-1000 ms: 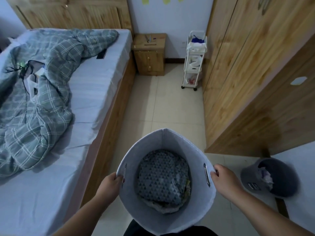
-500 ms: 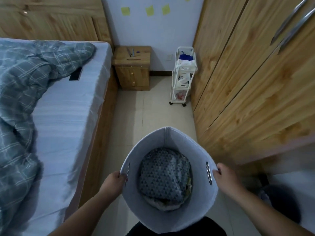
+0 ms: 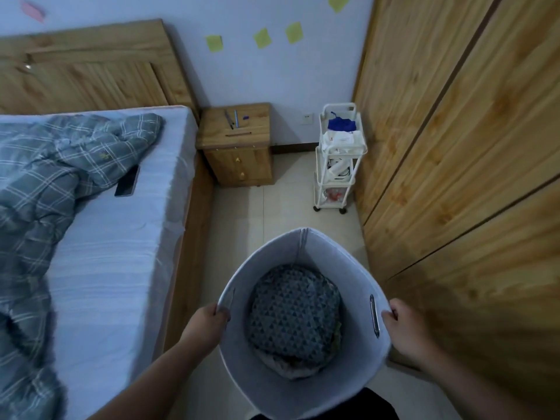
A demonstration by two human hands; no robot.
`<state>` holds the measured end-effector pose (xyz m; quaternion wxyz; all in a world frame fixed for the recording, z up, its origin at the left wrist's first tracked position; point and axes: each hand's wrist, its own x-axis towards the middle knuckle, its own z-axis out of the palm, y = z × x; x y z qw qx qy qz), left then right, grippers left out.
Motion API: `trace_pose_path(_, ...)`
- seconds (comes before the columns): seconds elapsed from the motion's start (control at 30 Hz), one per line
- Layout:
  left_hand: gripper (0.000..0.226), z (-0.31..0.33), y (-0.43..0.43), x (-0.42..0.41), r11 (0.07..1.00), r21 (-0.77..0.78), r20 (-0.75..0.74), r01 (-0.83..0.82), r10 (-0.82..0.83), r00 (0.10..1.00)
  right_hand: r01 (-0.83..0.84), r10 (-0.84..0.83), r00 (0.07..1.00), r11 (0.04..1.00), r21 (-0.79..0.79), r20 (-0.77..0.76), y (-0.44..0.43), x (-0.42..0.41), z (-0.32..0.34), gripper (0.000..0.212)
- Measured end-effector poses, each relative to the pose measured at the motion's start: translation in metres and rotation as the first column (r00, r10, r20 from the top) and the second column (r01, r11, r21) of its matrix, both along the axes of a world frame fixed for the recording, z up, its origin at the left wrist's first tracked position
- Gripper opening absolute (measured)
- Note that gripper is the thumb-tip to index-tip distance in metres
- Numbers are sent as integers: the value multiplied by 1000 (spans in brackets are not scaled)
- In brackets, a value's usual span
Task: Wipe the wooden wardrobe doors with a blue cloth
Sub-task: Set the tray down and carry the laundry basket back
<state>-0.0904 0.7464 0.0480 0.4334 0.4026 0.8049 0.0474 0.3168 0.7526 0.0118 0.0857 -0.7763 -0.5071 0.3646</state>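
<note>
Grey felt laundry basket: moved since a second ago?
Yes. The grey felt laundry basket, gripped by the left hand and right hand, has gone forward along the wooden wardrobe, closer to the white wheeled trolley.

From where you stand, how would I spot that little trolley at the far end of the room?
Follow the wooden wardrobe on the right to the far white wall. In that corner, on the tiled floor, stands the trolley, right of the wooden bedside cabinet. It is the only white, wheeled, tiered piece there, with a blue item on its top shelf.
</note>
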Motion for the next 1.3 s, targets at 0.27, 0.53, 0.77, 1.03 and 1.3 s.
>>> trace_pose_path(0.27,34,8,112,10,1000,-2,-25,-18,18,1000,-27,28,1000,1000,15,-12,118,6,9,27)
trace_pose_path(0.53,43,-7,242,18,995,-9,-7,95,-95,995,28,-28,999,999,-16,29,211,17,18,30)
trace_pose_path(0.77,47,-40,381,24,906,-21,13,424,-423,906,181,-169,973,981,-73,155,285,12,2,30)
trace_pose_path(1.03,32,-66,493,63,817,-36,145,575,-566,812,392,-373,908,917,-75,190,331,7,-6,32)
trace_pose_path(1.3,28,-128,557,119,790,-65,85,610,-605,792,548,-512,830,823,-150,219,358,31,-64,31)
